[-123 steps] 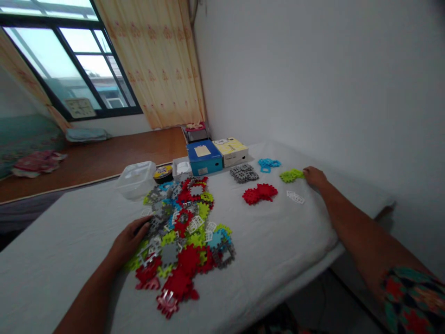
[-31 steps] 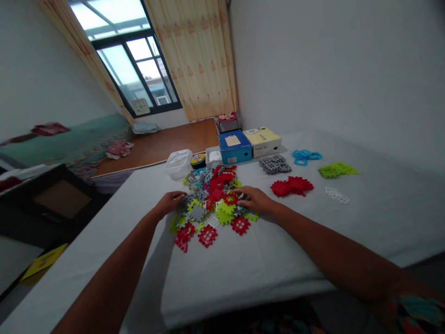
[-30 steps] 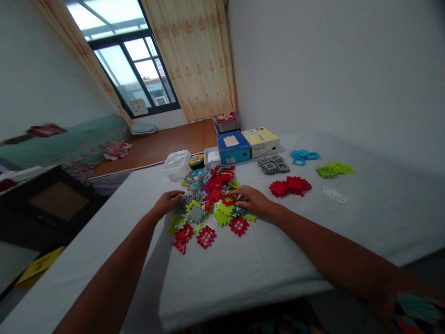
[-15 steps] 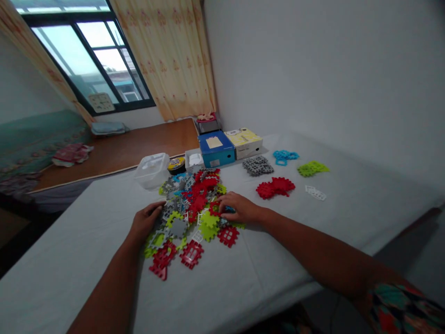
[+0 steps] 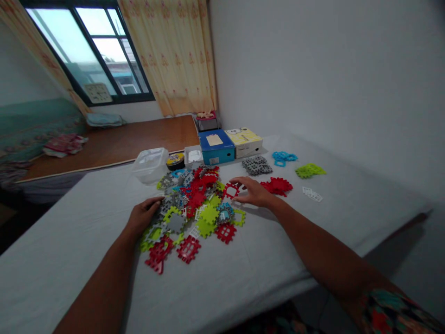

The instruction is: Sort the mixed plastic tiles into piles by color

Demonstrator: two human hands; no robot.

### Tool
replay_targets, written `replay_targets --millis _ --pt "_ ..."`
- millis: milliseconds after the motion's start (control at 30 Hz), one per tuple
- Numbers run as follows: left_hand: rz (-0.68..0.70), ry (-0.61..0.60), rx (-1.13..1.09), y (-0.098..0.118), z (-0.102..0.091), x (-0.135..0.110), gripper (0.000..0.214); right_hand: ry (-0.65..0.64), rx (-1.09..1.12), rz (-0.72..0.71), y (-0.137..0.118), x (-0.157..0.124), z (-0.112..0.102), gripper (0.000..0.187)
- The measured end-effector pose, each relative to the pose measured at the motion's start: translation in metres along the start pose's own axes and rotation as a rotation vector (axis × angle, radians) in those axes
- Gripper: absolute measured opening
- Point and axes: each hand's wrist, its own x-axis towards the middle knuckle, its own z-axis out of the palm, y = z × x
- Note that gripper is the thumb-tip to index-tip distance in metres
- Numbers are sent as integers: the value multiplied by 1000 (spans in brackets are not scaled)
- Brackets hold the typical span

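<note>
A mixed heap of plastic building pieces (image 5: 209, 215) in red, green, grey, blue and white lies in front of me. My right hand (image 5: 253, 191) pinches a red frame-shaped building piece (image 5: 231, 190) with an open middle, at the heap's right side. My left hand (image 5: 144, 214) rests at the heap's left edge, its fingers close together against the grey pieces; whether it grips one is hidden. To the right of my right hand is a red pile (image 5: 278, 186) of similar pieces.
Sorted piles of grey pieces (image 5: 257, 165), blue pieces (image 5: 284, 157), green pieces (image 5: 310, 170) and white pieces (image 5: 312, 194) lie on the right. Behind the heap stand a clear plastic tub (image 5: 150, 165), a round black tin (image 5: 175, 161), a blue box (image 5: 216, 147) and a yellow box (image 5: 244, 142).
My right hand has lifted the red frame piece out of the heap and moved right with it. My left hand stays at the heap's left edge. The view has shifted slightly.
</note>
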Motion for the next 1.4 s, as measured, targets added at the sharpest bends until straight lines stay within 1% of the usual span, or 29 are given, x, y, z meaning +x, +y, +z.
replay_targets --millis 100,200,267,333,433,500,567,600,700,767,867,933,1000,1067,1100,1167,1267,1400 --pt "7 -4 -16 1 0 -1 53 -19 -6 -8 -4 1 3 50" --pt "10 -1 -9 0 1 0 51 -3 -88 -29 -4 2 -5 45" --pt "19 3 -6 -1 2 1 50 28 -150 0 2 2 -18 43" --pt "26 2 -6 -1 2 1 50 57 -199 71 13 -3 -38 42" --pt "28 -8 -7 0 2 1 53 76 -240 221 34 -17 -72 41" --pt "29 -13 -2 2 2 0 54 67 -239 335 47 -28 -91 39" --pt "34 -15 6 5 2 -2 54 57 -226 411 53 -36 -103 38" --pt "37 -17 12 6 1 -2 54 55 -214 421 53 -37 -106 38" --pt "50 -25 26 9 0 -4 54 35 -165 367 39 -36 -110 40" --pt "51 -28 29 10 -1 -4 53 -21 -148 318 23 -36 -112 41" --pt "45 -33 21 11 -1 -3 52 -140 -171 296 -1 -44 -120 42" --pt "50 -35 14 10 0 -3 50 -249 -174 302 -11 -55 -125 43" --pt "60 -30 9 10 0 -3 49 -361 -153 316 -16 -68 -126 42" --pt "66 -30 6 9 1 -3 50 -434 -129 340 -15 -79 -123 38" --pt "68 -30 6 9 1 -2 51 -442 -129 349 -13 -83 -119 37" --pt "76 -34 10 8 1 -2 51 -413 -154 344 -9 -88 -112 34" --pt "88 -32 20 7 1 -1 50 -298 -255 338 -1 -91 -105 30" --pt "91 -24 25 6 1 -1 48 -150 -346 361 7 -90 -103 23"
